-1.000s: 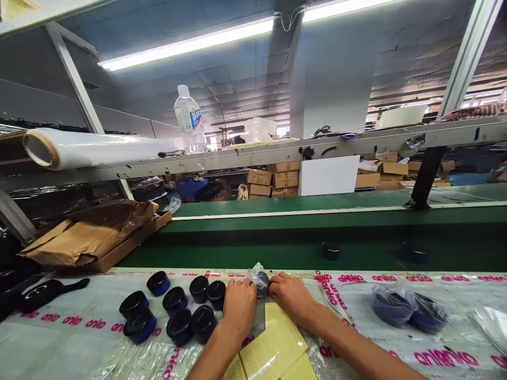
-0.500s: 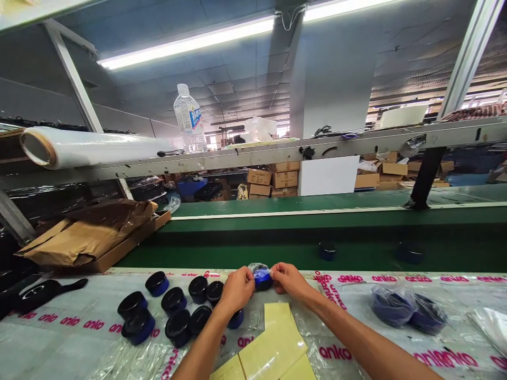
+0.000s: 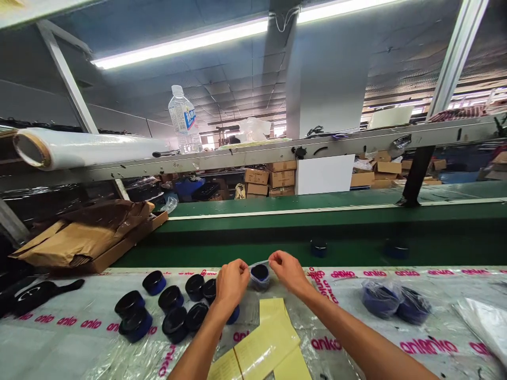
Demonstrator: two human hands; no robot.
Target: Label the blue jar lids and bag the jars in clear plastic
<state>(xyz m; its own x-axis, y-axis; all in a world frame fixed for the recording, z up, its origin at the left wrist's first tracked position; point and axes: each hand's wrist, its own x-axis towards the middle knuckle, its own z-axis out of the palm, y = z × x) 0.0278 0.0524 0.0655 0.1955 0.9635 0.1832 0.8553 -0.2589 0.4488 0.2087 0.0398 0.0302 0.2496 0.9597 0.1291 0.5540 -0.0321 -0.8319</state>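
Between my hands hangs a clear plastic bag (image 3: 259, 285) with a round black-and-blue piece (image 3: 260, 272) inside it, its dark round face turned towards me. My left hand (image 3: 233, 282) pinches the bag's left edge. On the other side, my right hand (image 3: 288, 270) pinches the right edge between thumb and fingertips. Several loose black-and-blue round pieces (image 3: 171, 298) stand on the table beside my left hand, a few partly hidden by my forearm. Yellow printed paper sheets (image 3: 263, 345) lie just below the bag.
Two bagged round pieces (image 3: 381, 298) lie at the right, near a stack of clear bags (image 3: 485, 322). Two more dark pieces (image 3: 318, 248) are on the green conveyor belt (image 3: 237, 248). A cardboard box (image 3: 119, 245) and a black long-handled item (image 3: 43, 293) sit at left.
The piece between my hands has tipped from showing its blue side to showing its dark round face, and sits lower in the bag. Both hands have risen slightly, stretching the bag's edge.
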